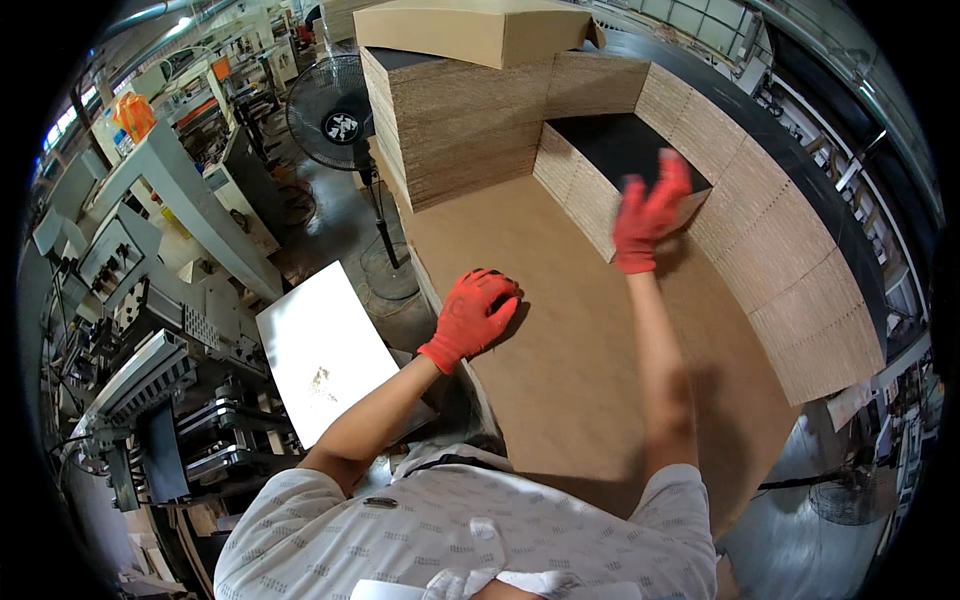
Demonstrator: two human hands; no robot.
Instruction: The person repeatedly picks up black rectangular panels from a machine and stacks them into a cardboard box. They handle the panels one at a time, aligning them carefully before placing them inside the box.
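Cardboard sheets, brown, stacked flat: your low stack [570,360] fills the middle of the scene, its broad top sheet bare.

Left hand [478,310], red glove: fingers together and bent, palm pressed on the near left edge of that top sheet.

Right hand [650,215], red glove, blurred: fingers loosely spread and raised at the corner of a smaller stack [590,185] with a black top face, just far of the low stack. You cannot tell whether it grips the corner or only touches it.

Tall stack [460,130], far left: a folded brown board [470,30] lies across its top.

Long row of stacks [790,260], right: curves from far to near, dark on top, walling in the low stack on that side.

Pedestal fan [335,115], black: stands on the floor left of the tall stack, its base near the low stack's left edge.

White sheet [320,360]: lies near left, beside your left forearm.

Grey machinery [150,300]: crowds the far left side.
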